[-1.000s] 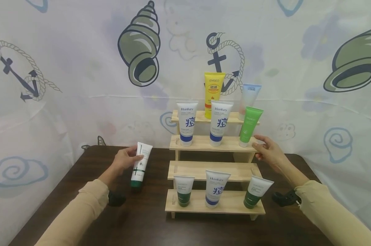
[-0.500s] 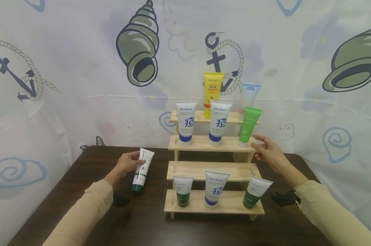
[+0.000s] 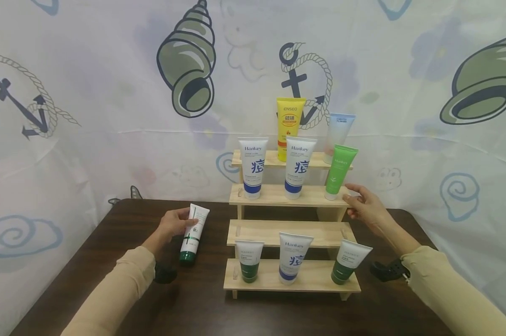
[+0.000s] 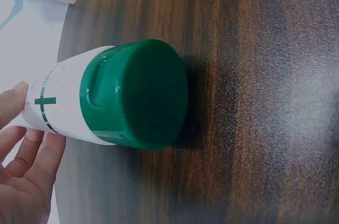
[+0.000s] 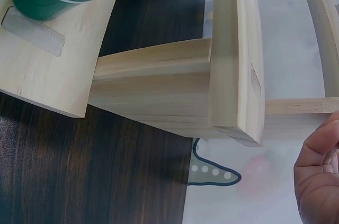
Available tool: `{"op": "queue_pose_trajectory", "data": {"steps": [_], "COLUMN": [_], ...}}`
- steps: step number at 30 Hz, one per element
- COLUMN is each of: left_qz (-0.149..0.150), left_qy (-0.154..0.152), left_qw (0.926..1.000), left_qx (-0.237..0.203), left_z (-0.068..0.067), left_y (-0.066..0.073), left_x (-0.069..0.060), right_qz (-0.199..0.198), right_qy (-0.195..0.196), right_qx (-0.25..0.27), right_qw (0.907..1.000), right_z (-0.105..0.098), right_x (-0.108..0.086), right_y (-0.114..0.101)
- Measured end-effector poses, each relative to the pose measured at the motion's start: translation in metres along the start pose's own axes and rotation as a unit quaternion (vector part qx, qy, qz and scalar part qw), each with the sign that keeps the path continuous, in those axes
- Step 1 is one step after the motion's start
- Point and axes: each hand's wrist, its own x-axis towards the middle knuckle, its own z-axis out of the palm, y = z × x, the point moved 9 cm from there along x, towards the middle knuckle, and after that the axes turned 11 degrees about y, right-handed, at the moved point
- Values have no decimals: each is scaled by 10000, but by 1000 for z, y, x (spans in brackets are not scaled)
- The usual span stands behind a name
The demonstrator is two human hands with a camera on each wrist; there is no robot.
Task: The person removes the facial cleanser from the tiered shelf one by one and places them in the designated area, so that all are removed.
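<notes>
My left hand [image 3: 174, 225] grips a white squeeze tube with a green cap [image 3: 194, 233], to the left of the wooden tiered rack [image 3: 292, 233]. The tube leans with its cap downward, close over the dark table; whether the cap touches is unclear. In the left wrist view the green cap [image 4: 143, 94] faces the camera, fingers and thumb around the far end. My right hand [image 3: 367, 207] pinches the right end of the rack's second shelf from the top, beside a green tube [image 3: 341, 171]. The right wrist view shows only part of that hand [image 5: 320, 173] at its edge.
Two white-and-blue tubes [image 3: 253, 165] share the green tube's shelf. Behind, on the top shelf, stand a yellow tube [image 3: 289, 128] and a pale blue tube [image 3: 338, 135]. Three tubes stand on the lowest shelf, including a tilted green-and-white tube [image 3: 350, 261]. A patterned cloth [image 3: 122, 107] hangs behind.
Over the last second my left hand has moved slightly right and down with the tube, then stayed nearly still. My right hand keeps its place at the shelf end.
</notes>
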Motion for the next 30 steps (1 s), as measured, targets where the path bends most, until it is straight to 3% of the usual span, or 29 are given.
{"op": "queue_pose_trajectory", "data": {"steps": [22, 30], "left_qz": [-186, -127], "left_qy": [139, 237], "left_qw": [9997, 9996], "left_qx": [64, 36], "left_z": [5, 5], "left_y": [-15, -18], "left_x": [1, 0], "right_qz": [62, 86], "right_qy": [68, 8], "right_qx": [-28, 96], "right_qw": [10000, 9999], "right_z": [0, 0], "right_x": [1, 1], "right_y": [1, 2]}}
